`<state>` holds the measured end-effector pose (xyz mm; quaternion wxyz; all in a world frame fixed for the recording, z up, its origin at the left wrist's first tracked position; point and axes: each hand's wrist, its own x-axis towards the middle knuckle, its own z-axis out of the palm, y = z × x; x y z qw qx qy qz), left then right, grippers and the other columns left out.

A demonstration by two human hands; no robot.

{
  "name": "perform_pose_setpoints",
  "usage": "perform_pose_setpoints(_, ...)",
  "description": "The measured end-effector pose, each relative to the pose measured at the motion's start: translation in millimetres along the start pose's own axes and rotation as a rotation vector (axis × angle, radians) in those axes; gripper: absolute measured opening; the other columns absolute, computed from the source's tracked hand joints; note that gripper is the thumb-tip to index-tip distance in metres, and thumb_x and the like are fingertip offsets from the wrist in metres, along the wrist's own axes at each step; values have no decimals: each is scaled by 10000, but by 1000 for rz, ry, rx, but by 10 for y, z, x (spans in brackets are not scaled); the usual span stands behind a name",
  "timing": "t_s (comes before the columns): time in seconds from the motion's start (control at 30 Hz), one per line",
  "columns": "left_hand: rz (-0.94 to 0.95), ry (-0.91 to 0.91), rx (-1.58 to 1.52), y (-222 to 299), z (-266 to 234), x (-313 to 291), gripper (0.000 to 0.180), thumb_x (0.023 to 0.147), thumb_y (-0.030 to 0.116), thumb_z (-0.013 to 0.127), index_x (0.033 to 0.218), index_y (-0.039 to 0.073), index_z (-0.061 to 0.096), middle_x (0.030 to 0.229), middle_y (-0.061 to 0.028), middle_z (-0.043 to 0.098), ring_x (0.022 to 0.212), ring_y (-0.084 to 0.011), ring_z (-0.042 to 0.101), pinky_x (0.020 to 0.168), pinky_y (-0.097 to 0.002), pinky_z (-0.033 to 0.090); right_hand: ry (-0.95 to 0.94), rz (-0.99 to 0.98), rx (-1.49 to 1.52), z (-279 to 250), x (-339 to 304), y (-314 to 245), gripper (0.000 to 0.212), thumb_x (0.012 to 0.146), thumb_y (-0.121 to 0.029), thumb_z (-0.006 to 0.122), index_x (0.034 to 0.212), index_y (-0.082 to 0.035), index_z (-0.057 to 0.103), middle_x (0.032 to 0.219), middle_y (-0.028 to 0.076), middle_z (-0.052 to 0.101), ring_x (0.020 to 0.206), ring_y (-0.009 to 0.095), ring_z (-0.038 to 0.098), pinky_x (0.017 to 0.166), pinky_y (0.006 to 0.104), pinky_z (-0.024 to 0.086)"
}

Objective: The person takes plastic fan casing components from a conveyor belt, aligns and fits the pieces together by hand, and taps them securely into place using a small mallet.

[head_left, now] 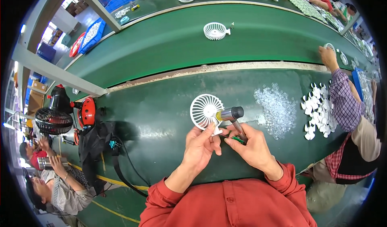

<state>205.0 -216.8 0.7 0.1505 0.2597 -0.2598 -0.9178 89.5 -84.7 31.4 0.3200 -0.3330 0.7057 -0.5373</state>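
A round white fan housing (pixel 200 110) with slotted ribs is gripped at its lower neck by my left hand (pixel 197 148), thumb on top. My right hand (pixel 254 150) is closed round the handle of a small hammer (pixel 229 114), which has a dark grey head, a black end and a yellow end. That yellow end lies over the housing's right side; whether it touches cannot be made out. At my right fingers shows a small green piece (pixel 238 139), perhaps a circuit board, partly hidden by them. Both hands are close together above the green table.
Clear small plastic parts (pixel 276 110) lie in a pile to the right, beside white fan blades (pixel 318 108). A co-worker's arm (pixel 344 98) reaches over there. Another fan housing (pixel 215 31) lies on the green conveyor belt (pixel 161 37). A black fan (pixel 54 118) and black bag (pixel 98 142) stand left.
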Motion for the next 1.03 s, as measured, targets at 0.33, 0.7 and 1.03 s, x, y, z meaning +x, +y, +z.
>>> perform_pose_setpoints(0.33,120,-13,171,-78,36,-25,306,982,157,569,1198,-27,454,916,-191,670,513,-156,582,385,-303,507,34,-39,-272,-115,-59,-19,202,822,-66,739,981,14,643,722,67,604,586,108,481,527,291,385)
perform_pose_setpoints(0.7,200,30,286,-146,12,5,372,962,165,606,1189,-16,373,846,-201,669,465,-164,582,366,-299,506,93,-19,-240,-180,-30,-25,129,825,-70,742,903,4,669,598,21,505,532,97,408,488,292,340)
perform_pose_setpoints(1.03,76,65,173,-176,-19,-57,403,933,136,637,1216,11,378,1002,-199,637,494,-216,590,391,-341,522,-11,-428,-514,23,-59,72,237,845,-47,681,1080,-39,651,1024,128,681,835,321,694,655,358,571)
